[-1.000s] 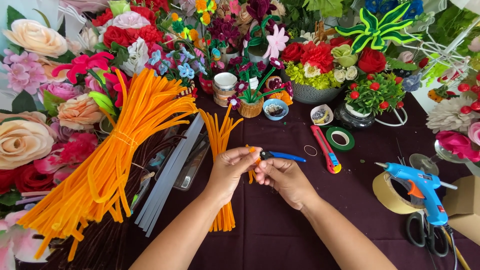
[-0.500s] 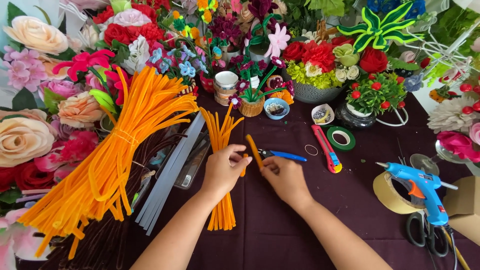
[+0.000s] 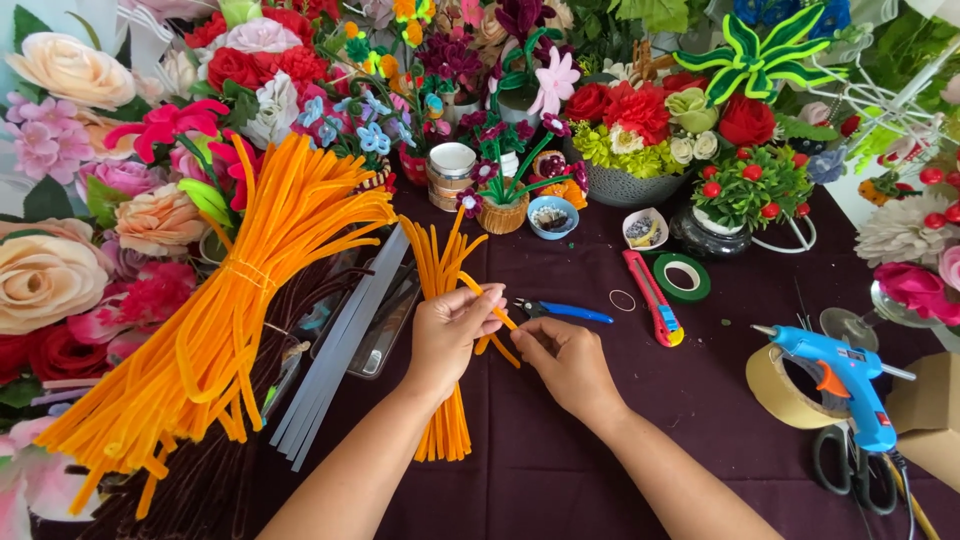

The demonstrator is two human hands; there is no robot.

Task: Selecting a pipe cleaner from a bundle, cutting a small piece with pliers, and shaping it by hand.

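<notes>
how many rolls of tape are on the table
2: a green tape roll lies flat beside the red box cutter; a tan tape roll stands behind the blue glue gun. Others may be hidden.

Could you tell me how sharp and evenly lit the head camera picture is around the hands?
Head view: bright, even light with only soft shadows; the left hand, right hand and the orange pipe cleaner between them look sharp; no strong glare on the dark cloth; the flowers at the left edge bend slightly from wide-angle distortion.

A craft table: handmade flowers (image 3: 640,110), bundled orange pipe cleaners (image 3: 230,300), a glue gun (image 3: 845,380) and tape (image 3: 682,277).
</notes>
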